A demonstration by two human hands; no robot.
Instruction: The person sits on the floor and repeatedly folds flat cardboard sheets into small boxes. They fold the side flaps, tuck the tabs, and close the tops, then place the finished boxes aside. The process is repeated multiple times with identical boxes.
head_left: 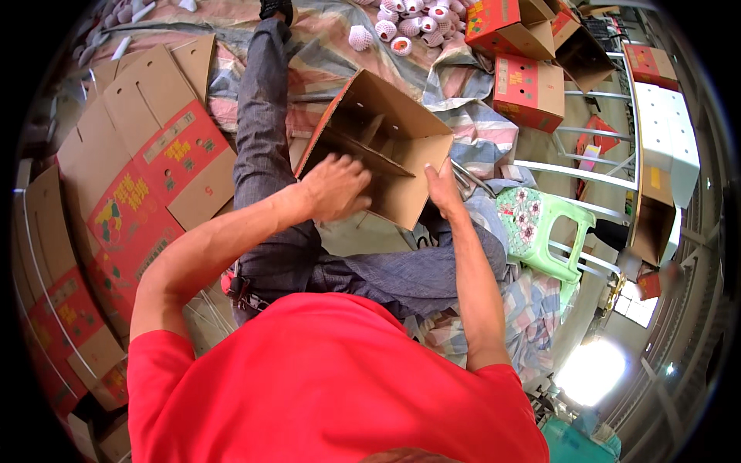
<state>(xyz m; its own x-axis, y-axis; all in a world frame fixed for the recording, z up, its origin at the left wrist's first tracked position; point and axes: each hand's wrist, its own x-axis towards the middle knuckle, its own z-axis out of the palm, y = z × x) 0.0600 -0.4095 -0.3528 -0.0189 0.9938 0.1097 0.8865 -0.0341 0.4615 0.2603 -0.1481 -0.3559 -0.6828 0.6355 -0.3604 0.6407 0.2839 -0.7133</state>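
An open cardboard box (423, 147), brown inside with a red outer side, is tilted in front of me, its opening facing me. Crossed cardboard dividers (370, 150) stand inside it. My right hand (444, 189) grips the box's right wall near the lower corner, thumb on the inner face and the other fingers hidden behind. My left hand (336, 187) is at the lower left edge of the opening, in front of the dividers. Its fingers look bent but are smeared by motion, and whether they touch the box I cannot tell.
Flattened red and brown cartons (147, 154) lie at my left. Fruits in pink foam nets (409, 23) are heaped on a striped tarp (324, 46) ahead. More red boxes (529, 89) stand at far right, beside a metal rack (579, 174). A green stool (544, 231) is at my right.
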